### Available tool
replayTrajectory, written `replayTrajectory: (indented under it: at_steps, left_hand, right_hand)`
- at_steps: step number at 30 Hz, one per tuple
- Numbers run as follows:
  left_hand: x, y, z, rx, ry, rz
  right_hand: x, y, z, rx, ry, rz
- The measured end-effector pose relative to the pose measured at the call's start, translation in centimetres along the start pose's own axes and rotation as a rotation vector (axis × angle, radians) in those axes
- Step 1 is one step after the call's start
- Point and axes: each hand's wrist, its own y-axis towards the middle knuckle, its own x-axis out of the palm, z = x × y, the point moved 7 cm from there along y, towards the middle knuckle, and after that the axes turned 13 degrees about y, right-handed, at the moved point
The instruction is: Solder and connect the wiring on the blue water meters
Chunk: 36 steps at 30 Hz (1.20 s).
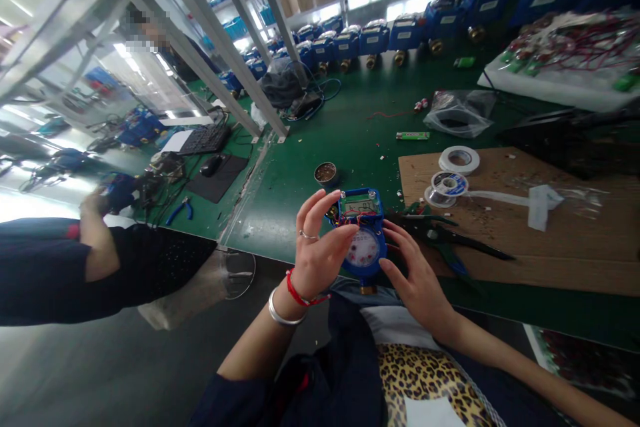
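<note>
A blue water meter (364,247), its upper housing uncovered, is between my hands near the table's front edge. It shows a green circuit board with a small display, red and dark wires, a round dial and a brass fitting below. My left hand (320,250) is curled at the meter's left side, thumb across the wires at the dial's top and two fingers by the housing's upper left corner; its other fingers are hidden. My right hand (417,280) holds the meter's right side, with its thumb by the dial's edge and its fingers partly behind the body.
Beside the meter lie green-handled cutters (440,235) on cardboard (500,260) with tape (459,160) and a solder spool (447,188). A small tin (327,174) stands behind. Several blue meters (375,37) line the back. A co-worker's arm (100,247) is at left.
</note>
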Motion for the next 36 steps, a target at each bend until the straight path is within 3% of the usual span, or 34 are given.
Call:
replayTrajectory:
  at_steps: [4,8,12,17,25,36]
  left_hand:
    - [-0.3,-2.6,0.5,0.231,0.141,0.05]
    - [1.1,-3.5,0.7,0.365,0.116,-0.152]
    - [2.1,-1.8,0.8,0.275,-0.01,-0.265]
    - [2.3,-0.4,0.5,0.047,-0.144,-0.21]
    - [2.3,-0.5,-0.4,-0.302,-0.332,-0.15]
    - [2.3,-0.5,0.3,-0.353,-0.401,-0.155]
  right_hand:
    - [0.0,0.2,-0.5,-0.032,-0.037,-0.007]
    - [-0.8,0.7,-2.2,-0.192,-0.152,0.096]
    - [-1.5,1.8,-4.1,-0.34,-0.195,0.142]
    - [-1.0,3.5,-5.2,-0.388,-0.191,0.07]
    - [-0.7,3.9,-5.5,-0.486,-0.245,0.009]
    - [-1.1,4.6,-5.6,-0.474,-0.249,0.018]
